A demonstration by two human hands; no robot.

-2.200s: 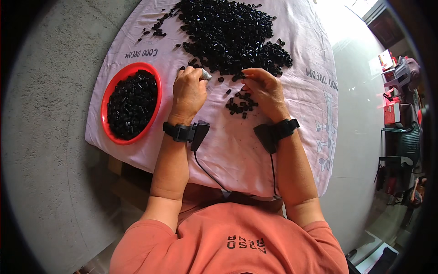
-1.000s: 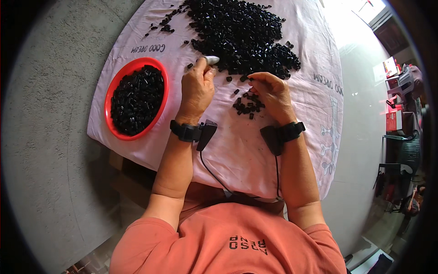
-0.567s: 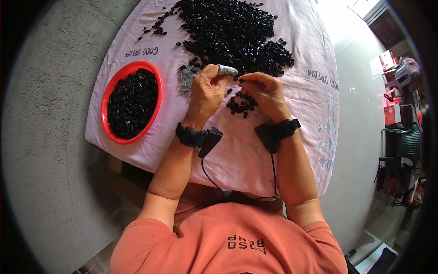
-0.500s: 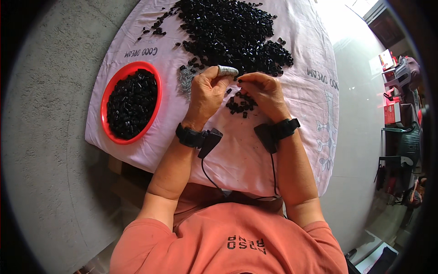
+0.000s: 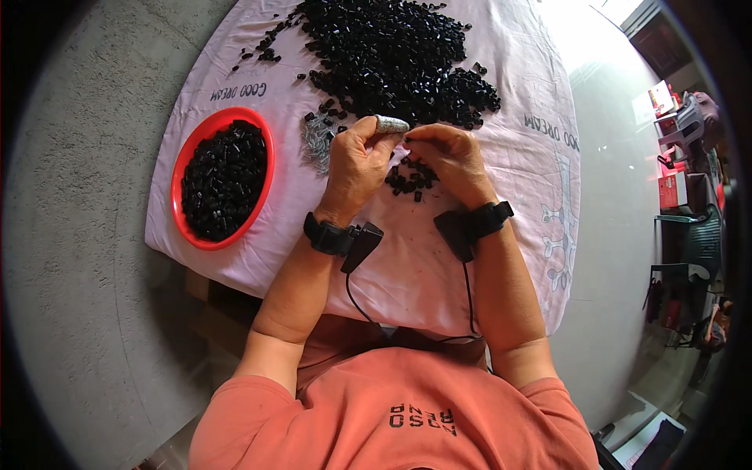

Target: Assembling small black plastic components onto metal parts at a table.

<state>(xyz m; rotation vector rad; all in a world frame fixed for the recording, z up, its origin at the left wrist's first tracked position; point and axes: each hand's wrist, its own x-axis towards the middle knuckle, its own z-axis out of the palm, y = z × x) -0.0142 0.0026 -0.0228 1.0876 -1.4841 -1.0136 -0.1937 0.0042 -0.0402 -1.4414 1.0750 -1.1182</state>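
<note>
My left hand [image 5: 354, 166] is closed, thumb against the index finger, which wears a grey wrap [image 5: 392, 124]. Whatever it pinches is too small to make out. Fingertip to fingertip with it, my right hand [image 5: 454, 160] pinches a small black plastic piece [image 5: 406, 139]. Under and beside the right hand lies a small cluster of black pieces [image 5: 409, 182]. Thin silvery pins [image 5: 316, 142] lie heaped left of my left hand. Beyond both hands spreads a large pile of black plastic pieces [image 5: 392, 59].
A red oval basin [image 5: 269, 168] full of black pieces [image 5: 225, 180] stands at the left on the pink cloth [image 5: 313, 290] covering the table. Black wrist straps with small boxes and cables sit on both wrists. Chairs [image 5: 699, 239] and boxes [image 5: 668, 192] stand far right.
Both hands stay close together at nearly the same spot, with slight finger movement. The whole view has shifted a little; nothing is visibly put down.
</note>
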